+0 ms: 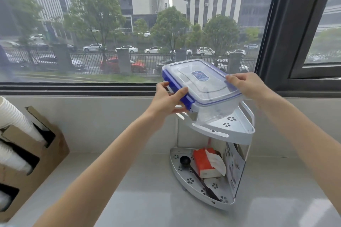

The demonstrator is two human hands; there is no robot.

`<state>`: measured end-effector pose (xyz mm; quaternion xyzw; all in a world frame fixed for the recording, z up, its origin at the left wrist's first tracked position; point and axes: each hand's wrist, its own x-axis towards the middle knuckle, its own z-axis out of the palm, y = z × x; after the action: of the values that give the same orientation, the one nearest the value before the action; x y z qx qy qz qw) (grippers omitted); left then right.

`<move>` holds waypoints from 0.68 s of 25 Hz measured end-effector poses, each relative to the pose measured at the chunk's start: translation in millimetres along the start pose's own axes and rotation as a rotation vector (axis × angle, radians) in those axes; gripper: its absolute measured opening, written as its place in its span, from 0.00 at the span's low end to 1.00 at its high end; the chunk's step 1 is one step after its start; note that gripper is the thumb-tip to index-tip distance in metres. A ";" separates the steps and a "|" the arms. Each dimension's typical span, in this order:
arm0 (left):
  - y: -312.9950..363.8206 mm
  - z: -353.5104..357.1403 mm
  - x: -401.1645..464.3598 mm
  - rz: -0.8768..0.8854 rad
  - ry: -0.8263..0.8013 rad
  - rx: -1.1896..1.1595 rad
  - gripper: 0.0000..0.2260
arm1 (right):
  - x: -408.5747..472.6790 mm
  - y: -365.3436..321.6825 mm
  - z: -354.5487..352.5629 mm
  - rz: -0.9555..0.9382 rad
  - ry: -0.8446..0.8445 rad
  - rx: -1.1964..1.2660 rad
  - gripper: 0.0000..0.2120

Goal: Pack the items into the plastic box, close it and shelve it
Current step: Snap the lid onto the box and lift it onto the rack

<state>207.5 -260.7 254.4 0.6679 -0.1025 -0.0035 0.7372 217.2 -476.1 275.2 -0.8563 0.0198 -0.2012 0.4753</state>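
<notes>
The clear plastic box (203, 88) has its lid on, with blue clip flaps along the edges and a blue label on top. I hold it tilted, just above the top tier of a white two-tier corner shelf (238, 131). My left hand (168, 99) grips its left side by the blue flap. My right hand (247, 84) holds the far right corner. One lower corner of the box touches or nearly touches the top tier. What lies inside the box is hard to make out.
On the shelf's lower tier (177, 160) lie an orange tissue pack (206, 164) and a black spoon (195, 173). At the left a cardboard holder (42, 153) carries stacks of white paper cups (16, 120). A window (129, 24) stands behind the grey counter (147, 190).
</notes>
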 end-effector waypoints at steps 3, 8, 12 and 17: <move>-6.4 13.4 12.9 -0.053 -0.031 -0.008 0.27 | 15.6 13.3 -5.1 0.024 0.008 -0.058 0.16; -19.3 25.0 27.0 -0.119 -0.023 -0.052 0.30 | 25.3 27.2 -6.6 0.038 0.013 -0.127 0.14; -23.4 28.4 30.9 -0.124 -0.017 -0.065 0.30 | 31.9 29.0 -7.1 0.050 -0.007 -0.157 0.15; -23.9 32.0 32.0 -0.164 0.004 -0.088 0.29 | 37.4 33.7 -7.6 0.078 -0.020 -0.196 0.15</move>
<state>237.0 -299.4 238.4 0.6410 -0.0457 -0.0669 0.7633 254.1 -509.0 263.3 -0.8992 0.0678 -0.1709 0.3969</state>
